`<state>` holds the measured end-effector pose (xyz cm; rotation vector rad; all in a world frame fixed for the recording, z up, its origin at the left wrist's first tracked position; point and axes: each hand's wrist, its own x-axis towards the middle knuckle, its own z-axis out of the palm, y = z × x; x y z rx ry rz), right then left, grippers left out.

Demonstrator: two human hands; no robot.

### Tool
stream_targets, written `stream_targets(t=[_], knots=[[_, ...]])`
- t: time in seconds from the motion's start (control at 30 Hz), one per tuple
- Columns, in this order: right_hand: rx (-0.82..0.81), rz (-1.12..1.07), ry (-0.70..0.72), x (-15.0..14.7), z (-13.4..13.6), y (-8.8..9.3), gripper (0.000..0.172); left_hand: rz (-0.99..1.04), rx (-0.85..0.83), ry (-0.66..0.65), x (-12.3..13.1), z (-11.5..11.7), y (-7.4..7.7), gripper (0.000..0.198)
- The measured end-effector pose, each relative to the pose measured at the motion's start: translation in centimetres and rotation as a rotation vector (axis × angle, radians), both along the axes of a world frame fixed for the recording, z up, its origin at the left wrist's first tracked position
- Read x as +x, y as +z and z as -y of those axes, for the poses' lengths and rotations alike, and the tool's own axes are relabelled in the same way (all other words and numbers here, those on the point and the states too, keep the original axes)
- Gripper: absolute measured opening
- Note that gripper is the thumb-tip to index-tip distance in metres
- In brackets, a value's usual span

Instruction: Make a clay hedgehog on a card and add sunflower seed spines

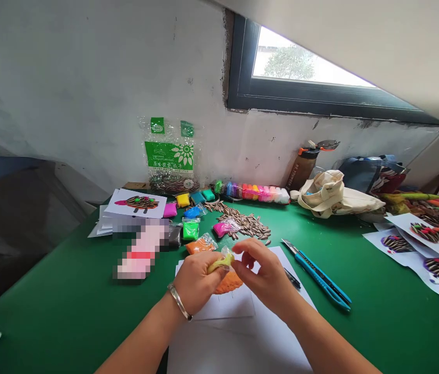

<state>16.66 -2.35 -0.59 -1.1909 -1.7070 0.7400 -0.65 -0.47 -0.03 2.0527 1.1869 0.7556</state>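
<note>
Head view. The left hand [194,283], with a silver bangle [179,302] at the wrist, and the right hand [260,275] are close together at lower centre, over a sheet of white paper [238,337]. Both are closed on a clear plastic packet of yellow-green modelling clay [221,261]: the left grips the clay-filled end, and the right fingertips [238,264] pinch the film at the upper end. The packet's long axis lies roughly level, running from the left hand toward the right and rising slightly.

Handling, judged: the clay looks light and soft, likely to dent under pressure. The thin film may be slippery, so the firmest hold appears to be on the filled part, through the plastic.

Just below the hands, a piece of orange clay [229,283] lies partly hidden. Upper centre, striped sunflower seeds [245,222] are scattered on the green table [383,322], with clay packets [221,227] beside them. To the right lies a blue craft knife [316,275].
</note>
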Motion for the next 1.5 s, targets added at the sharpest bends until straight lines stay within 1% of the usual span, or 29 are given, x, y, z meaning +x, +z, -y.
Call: stream_targets(t=[0.07, 0.2, 0.33, 0.4, 0.5, 0.57, 0.63, 0.73, 0.8, 0.87, 0.97, 1.07, 1.13, 1.2, 1.3, 1.4, 1.5], knots=[[-0.026, -0.008, 0.041, 0.2, -0.2, -0.2, 0.011, 0.01, -0.041, -0.004, 0.0, -0.1, 0.2, 0.018], [-0.161, -0.079, 0.113, 0.6, -0.6, -0.6, 0.018, 0.013, -0.139, -0.032, -0.1, -0.1, 0.4, 0.015], [-0.31, -0.139, 0.176, 1.1, -0.7, -0.7, 0.02, 0.072, -0.307, -0.075, -0.3, -0.3, 0.3, 0.02], [-0.353, -0.122, 0.207, 1.3, -0.6, -0.4, 0.023, 0.108, -0.382, -0.103, -0.5, -0.5, 0.1, 0.024], [-0.39, -0.068, 0.278, 1.7, -0.4, 0.3, 0.025, 0.122, -0.436, -0.159, -0.6, -0.6, -0.2, 0.033], [-0.372, 0.0, 0.316, 1.9, -0.3, 0.7, 0.022, 0.106, -0.467, -0.178, -0.7, -0.6, -0.3, 0.036], [-0.31, 0.084, 0.306, 1.9, -0.3, 0.9, 0.017, 0.12, -0.513, -0.184, -0.7, -0.7, -0.3, 0.036], [-0.209, 0.217, 0.214, 1.3, -0.1, 0.8, 0.009, 0.239, -0.614, -0.221, -0.6, -0.8, -0.5, 0.04], [-0.16, 0.282, 0.154, 0.6, 0.1, 0.6, 0.012, 0.336, -0.678, -0.238, -0.5, -0.9, -0.6, 0.045], [-0.119, 0.315, 0.114, 0.1, 0.2, 0.4, 0.013, 0.404, -0.723, -0.223, -0.4, -0.9, -0.8, 0.048], [-0.086, 0.339, 0.075, -0.3, 0.2, 0.1, 0.013, 0.408, -0.728, -0.198, -0.3, -1.0, -1.1, 0.048], [-0.073, 0.343, 0.053, -0.3, 0.1, 0.0, 0.012, 0.338, -0.632, -0.175, -0.5, -1.1, -1.1, 0.049], [-0.068, 0.326, 0.068, -0.3, 0.1, 0.2, 0.01, 0.314, -0.578, -0.139, -0.6, -1.2, -0.9, 0.049], [-0.078, 0.309, 0.104, -0.3, 0.2, 0.5, 0.012, 0.314, -0.566, -0.11, -0.7, -1.3, -0.9, 0.05], [-0.095, 0.298, 0.143, -0.3, 0.4, 0.8, 0.011, 0.34, -0.619, -0.114, -0.6, -1.2, -1.1, 0.052], [-0.117, 0.272, 0.146, -0.3, 0.4, 0.9, 0.019, 0.382, -0.707, -0.122, -0.2, -1.0, -1.3, 0.054], [-0.14, 0.245, 0.156, -0.3, 0.2, 0.7, 0.021, 0.416, -0.778, -0.127, 0.2, -0.8, -1.3, 0.056]])
